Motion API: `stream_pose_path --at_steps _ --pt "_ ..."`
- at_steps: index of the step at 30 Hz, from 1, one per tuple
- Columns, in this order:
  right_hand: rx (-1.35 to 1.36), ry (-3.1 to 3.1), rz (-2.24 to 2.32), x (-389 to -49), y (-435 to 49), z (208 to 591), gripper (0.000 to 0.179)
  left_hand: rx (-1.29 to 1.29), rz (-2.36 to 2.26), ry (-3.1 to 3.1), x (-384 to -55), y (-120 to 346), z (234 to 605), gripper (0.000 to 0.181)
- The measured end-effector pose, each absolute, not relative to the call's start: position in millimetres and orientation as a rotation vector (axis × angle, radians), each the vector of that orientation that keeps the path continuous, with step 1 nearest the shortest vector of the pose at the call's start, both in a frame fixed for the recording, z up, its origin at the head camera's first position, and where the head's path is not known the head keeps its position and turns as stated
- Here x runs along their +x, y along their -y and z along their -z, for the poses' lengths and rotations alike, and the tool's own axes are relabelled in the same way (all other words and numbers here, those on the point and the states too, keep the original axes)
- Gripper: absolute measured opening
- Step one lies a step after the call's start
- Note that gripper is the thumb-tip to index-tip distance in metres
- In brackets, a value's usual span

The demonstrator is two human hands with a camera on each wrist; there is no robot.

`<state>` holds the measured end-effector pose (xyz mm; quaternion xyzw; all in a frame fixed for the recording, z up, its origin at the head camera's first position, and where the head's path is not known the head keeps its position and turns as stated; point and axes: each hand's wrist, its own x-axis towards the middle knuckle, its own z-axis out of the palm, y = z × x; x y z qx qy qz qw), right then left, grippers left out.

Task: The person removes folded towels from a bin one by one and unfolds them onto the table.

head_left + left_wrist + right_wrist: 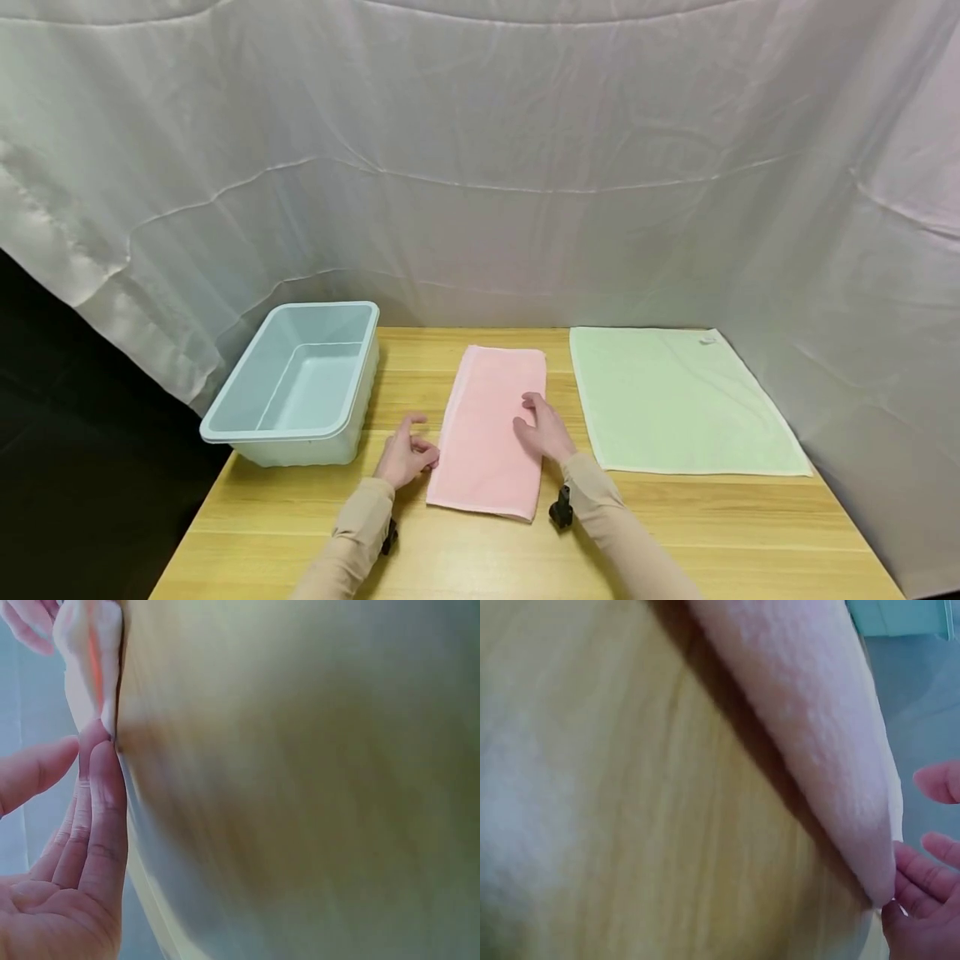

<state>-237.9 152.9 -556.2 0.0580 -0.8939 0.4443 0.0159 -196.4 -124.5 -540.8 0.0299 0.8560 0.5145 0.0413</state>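
Observation:
A folded pink towel lies lengthwise on the table, its layers showing edge-on in the left wrist view. At its left edge is my left hand, with the fingertips touching the towel's side and the thumb apart from it. My right hand reaches over the towel's right edge. In the right wrist view, its fingers are loosely spread and meet the rounded fold at the near end of the visible edge. Part of the towel's right side is hidden under this hand.
On the left stands a light blue plastic bin with nothing in it. A pale green towel is spread flat at the right. Grey curtain fabric hangs behind the wooden table.

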Motion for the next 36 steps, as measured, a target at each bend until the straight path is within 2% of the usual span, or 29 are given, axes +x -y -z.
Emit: stream_pose_path --at_steps 16,21,26,36 --pt "0.203 2.733 -1.422 -246.2 -155.6 556.3 0.044 0.218 -1.582 -2.507 -185.0 115.5 541.5 0.061" --pt "0.251 2.661 -1.412 -237.1 -136.4 547.3 0.037 0.131 -1.633 -2.528 -184.3 118.5 539.6 0.059" --pt "0.258 2.620 -1.600 -230.7 -109.5 539.8 0.033 0.053 -1.668 -2.539 -185.6 121.2 537.3 0.056" --pt "0.213 2.719 -1.691 -226.9 -69.1 549.3 0.031 -0.040 -1.683 -2.523 -186.8 122.4 535.5 0.058"
